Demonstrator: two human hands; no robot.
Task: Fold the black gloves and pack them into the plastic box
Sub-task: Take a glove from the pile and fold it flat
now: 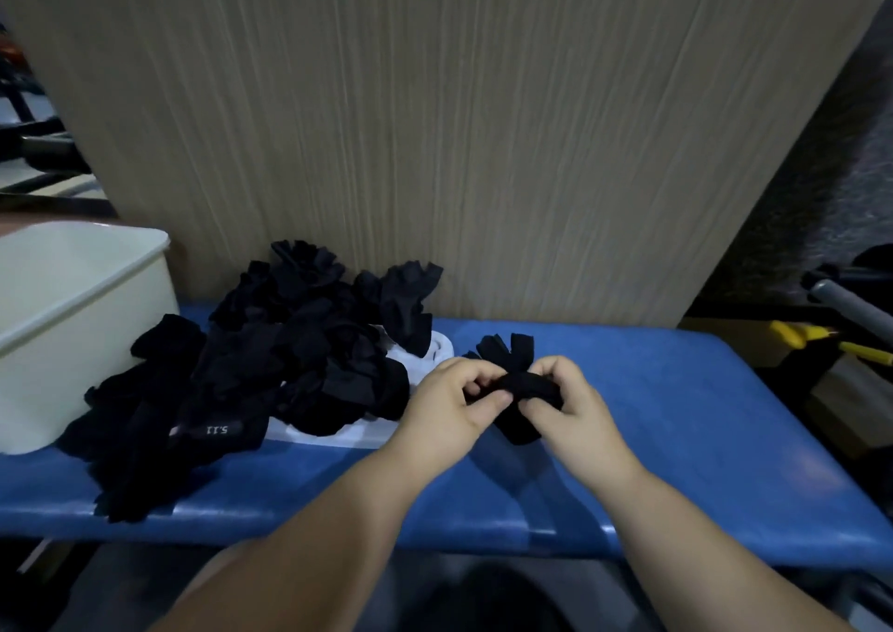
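**Head view: one glove in both hands, "5.11" label in the pile**

Writing: one legible mark. A small woven label (217, 430) on a glove at the near left of the pile reads "5.11", pale letters on black, upside down from this view. No other text can be read.

Task item: a black glove (524, 385), soft knit fabric, bunched into a thick roll over the middle of the table (676, 414). Its cut finger ends fan out behind the hands and its other end hangs toward the table.

Hands: the left hand (454, 399) and right hand (565, 404) meet on the roll. The fingers (488, 402) of both are curled and clamped on the fabric.

Other stock: a pile of black gloves (290, 351), crumpled and matte, lies left of the hands and partly covers a flat white object (430, 356) with rounded corners.

Plastic box (72, 303): cream, smooth, rounded rim, at far left, touching the pile. Its contents are not visible.

Surroundings: the table top is blue, padded and slightly glossy. An upright panel (435, 124) with pale wood grain stands behind it. A yellow-handled tool (821, 341) lies at right, off the table.
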